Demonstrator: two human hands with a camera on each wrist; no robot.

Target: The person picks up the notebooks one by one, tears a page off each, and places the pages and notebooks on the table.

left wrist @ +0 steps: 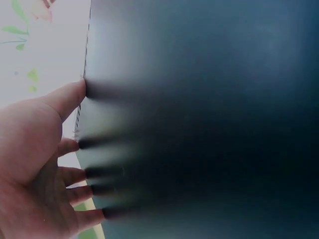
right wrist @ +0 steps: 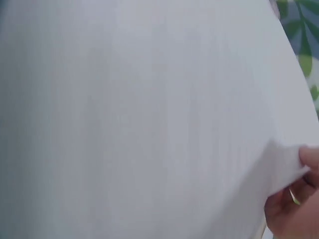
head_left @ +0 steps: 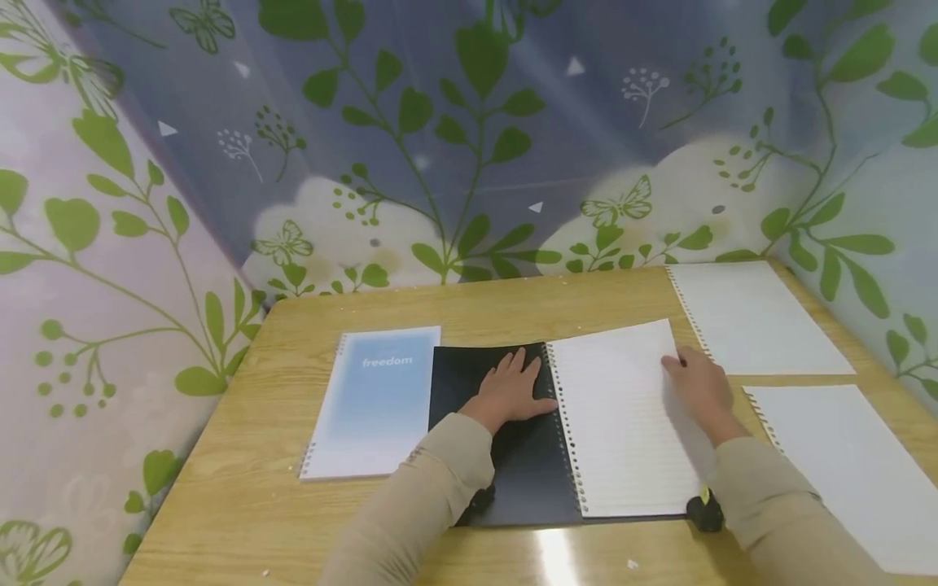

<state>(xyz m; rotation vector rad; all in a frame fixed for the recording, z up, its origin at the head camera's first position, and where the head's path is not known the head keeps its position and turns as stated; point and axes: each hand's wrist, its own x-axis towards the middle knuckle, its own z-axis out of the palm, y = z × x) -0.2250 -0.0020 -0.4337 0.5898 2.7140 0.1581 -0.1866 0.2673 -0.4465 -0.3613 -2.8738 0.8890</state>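
A ring-bound notebook lies spread on the table, its black cover (head_left: 506, 480) to the left and a lined white page (head_left: 623, 431) to the right of the binding. My left hand (head_left: 511, 389) rests on the black cover with fingers spread, the thumb reaching the binding. In the left wrist view the fingertips of that hand (left wrist: 40, 164) touch the dark cover. My right hand (head_left: 699, 387) pinches the page's right edge near its upper corner, and that edge is lifted. The right wrist view shows the thumb and curled fingers of this hand (right wrist: 294, 194) on the page (right wrist: 164, 119).
A blue-and-white notebook marked "freedom" (head_left: 377, 407) lies left of the black cover. Two loose punched sheets lie on the right, one sheet (head_left: 762, 317) farther back and another sheet (head_left: 843, 472) nearer. Patterned fabric (head_left: 469, 146) rises behind the wooden table (head_left: 234, 456).
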